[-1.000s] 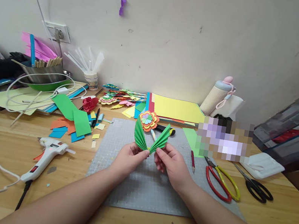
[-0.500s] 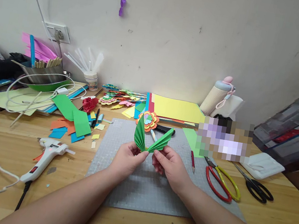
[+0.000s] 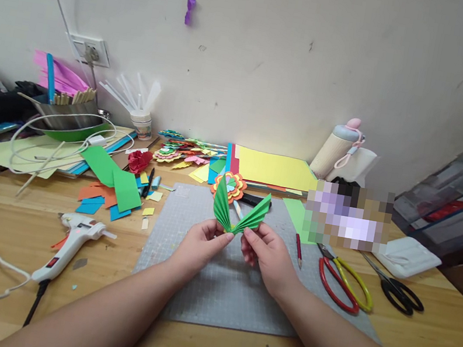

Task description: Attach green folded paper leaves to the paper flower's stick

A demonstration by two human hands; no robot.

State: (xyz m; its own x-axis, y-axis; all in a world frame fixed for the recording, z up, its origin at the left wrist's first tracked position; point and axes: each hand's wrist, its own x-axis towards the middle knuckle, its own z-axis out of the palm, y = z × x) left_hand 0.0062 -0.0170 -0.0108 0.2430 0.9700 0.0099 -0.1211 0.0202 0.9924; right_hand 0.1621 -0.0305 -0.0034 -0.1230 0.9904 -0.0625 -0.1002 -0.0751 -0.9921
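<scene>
Between my hands is a pleated green paper leaf pair [image 3: 253, 215], its two folded halves spread in a V above the grey cutting mat [image 3: 226, 309]. My left hand [image 3: 201, 246] pinches it near the bottom of the left half, thumb in front. With thumb and fingers closed, my right hand [image 3: 268, 258] grips the base of the right half. Just behind the leaves lies a layered paper flower [image 3: 232, 185] in orange, yellow and white, on a pale stick partly hidden by the green paper. A black-handled tool [image 3: 251, 200] rests beside the flower.
A white glue gun [image 3: 70, 247] with its cord lies at left, near green paper strips [image 3: 125, 190]. To the right are a dark red pencil [image 3: 298, 250], red-and-yellow scissors [image 3: 340, 283] and black scissors [image 3: 400, 293]. Yellow paper sheets [image 3: 274, 170] lie against the wall.
The green leaf pair has shifted slightly right and its halves are turned a little more toward me. Both hands keep their hold, moving marginally with it.
</scene>
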